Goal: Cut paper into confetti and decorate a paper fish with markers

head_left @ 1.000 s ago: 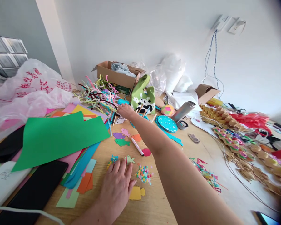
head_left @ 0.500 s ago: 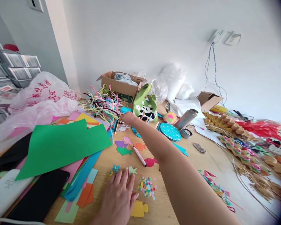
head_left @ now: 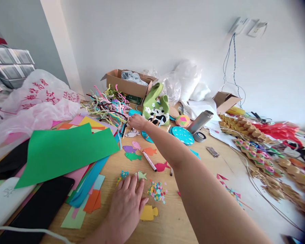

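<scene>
My left hand (head_left: 125, 205) lies flat on the table, fingers stretched out. Its fingertips touch a pale green paper fish (head_left: 141, 175) and a small heap of blue and yellow paper bits (head_left: 122, 177). Far across the table, my right hand (head_left: 137, 121) has its fingers bent together beside the pile of fuzzy pipe cleaners (head_left: 104, 105), above some black pens (head_left: 123, 130). What those fingers hold, if anything, is too small to tell. Between the hands are purple (head_left: 129, 149), green (head_left: 133, 156), orange (head_left: 149, 151) and red (head_left: 161, 167) paper fish and a pink-white marker (head_left: 149, 161).
Green card sheets (head_left: 66, 152) cover coloured paper on the left, near a black phone (head_left: 43, 206). Confetti dots (head_left: 157, 191) and a yellow paper fish (head_left: 148, 212) lie near my left hand. Behind stand a panda bag (head_left: 156, 108), cardboard box (head_left: 127, 86) and steel flask (head_left: 200, 122).
The view has shifted slightly, so the table things sit a little higher and further left. My right hand stays by the pipe cleaners and pens; my left hand remains flat by the fish.
</scene>
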A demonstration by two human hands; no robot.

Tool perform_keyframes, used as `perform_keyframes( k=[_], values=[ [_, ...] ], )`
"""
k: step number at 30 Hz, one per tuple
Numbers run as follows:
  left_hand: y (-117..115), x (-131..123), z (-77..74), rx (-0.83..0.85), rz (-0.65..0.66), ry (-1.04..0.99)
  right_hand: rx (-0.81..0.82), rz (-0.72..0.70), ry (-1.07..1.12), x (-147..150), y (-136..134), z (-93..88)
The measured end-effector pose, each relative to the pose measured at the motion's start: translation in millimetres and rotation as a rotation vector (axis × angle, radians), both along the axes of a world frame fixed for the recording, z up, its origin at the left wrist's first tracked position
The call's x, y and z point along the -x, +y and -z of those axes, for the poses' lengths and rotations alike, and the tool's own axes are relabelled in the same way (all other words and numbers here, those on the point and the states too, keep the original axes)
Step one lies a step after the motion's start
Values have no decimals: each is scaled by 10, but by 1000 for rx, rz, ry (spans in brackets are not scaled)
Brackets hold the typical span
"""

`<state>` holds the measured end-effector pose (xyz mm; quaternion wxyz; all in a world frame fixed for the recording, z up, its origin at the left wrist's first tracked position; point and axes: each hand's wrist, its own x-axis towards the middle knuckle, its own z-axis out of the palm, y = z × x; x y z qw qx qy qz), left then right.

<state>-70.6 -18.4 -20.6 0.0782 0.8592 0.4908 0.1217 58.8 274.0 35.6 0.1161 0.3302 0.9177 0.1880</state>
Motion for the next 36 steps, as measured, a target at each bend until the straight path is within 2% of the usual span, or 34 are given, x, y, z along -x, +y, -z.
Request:
perform_keyframes(
  k=[2, 4, 6, 9, 11, 13, 16, 19, 25, 31, 36],
  values=[
    [-6, 2, -20, 2, 3, 7, -27, 23, 41, -24, -127, -95],
    [-7, 1, -23, -7, 4, 15, -47, 109, 183, -40, -303, -198],
    [-3, -2, -18, -20, 0, 18, -18, 327, 550, -65, -530, -275],
    [8, -6, -24, -24, 11, 17, 24, 480, 756, -162, -941, -282],
    [14, -6, -42, -17, 26, 13, 441, 604, 1246, -263, -1236, -213],
    [15, -3, -64, -24, 35, 3, 794, 622, 1629, -365, -1523, -115],
    [15, 4, -89, -49, 36, 3, 1036, 659, 1908, -461, -1891, 23],
    [18, 10, -102, -49, 37, 20, 1104, 698, 2025, -480, -2148, 107],
    [29, 29, -97, -73, 37, -2, 1073, 736, 2150, -457, -2426, 184],
    [46, 37, -84, -75, 46, -42, 1028, 727, 2155, -456, -2520, 206],
    [42, 39, -97, -54, 49, -79, 913, 733, 2220, -469, -2480, 186]
  ],
)
